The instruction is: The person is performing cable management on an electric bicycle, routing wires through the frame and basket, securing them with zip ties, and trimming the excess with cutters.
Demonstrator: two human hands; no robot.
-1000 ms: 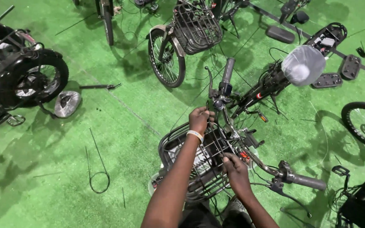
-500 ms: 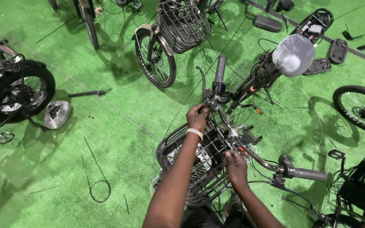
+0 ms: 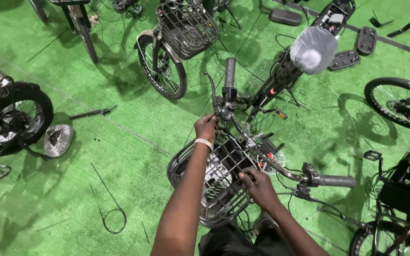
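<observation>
I look down on a bicycle with a black wire front basket (image 3: 186, 163) and a handlebar (image 3: 262, 156) ending in two grey grips. My left hand (image 3: 206, 127), with a white wristband, is closed on the handlebar near the stem, just below the far grip (image 3: 230, 72). My right hand (image 3: 257, 185) grips the basket's near rim beside the handlebar, left of the near grip (image 3: 336, 180). A seat wrapped in clear plastic (image 3: 313, 49) sits at the bike's far end.
Green artificial turf covers the floor. Another bike with a wire basket (image 3: 188, 21) and wheel (image 3: 161, 65) stands ahead. A black scooter wheel (image 3: 17, 118) is at left, a plastic-wrapped part (image 3: 58, 140) beside it. Loose cables (image 3: 107, 208) lie on the turf. More wheels are at right (image 3: 397, 102).
The view has shifted slightly, so everything sits a little lower and further left. My hands stay on the handlebar and basket with only small movements.
</observation>
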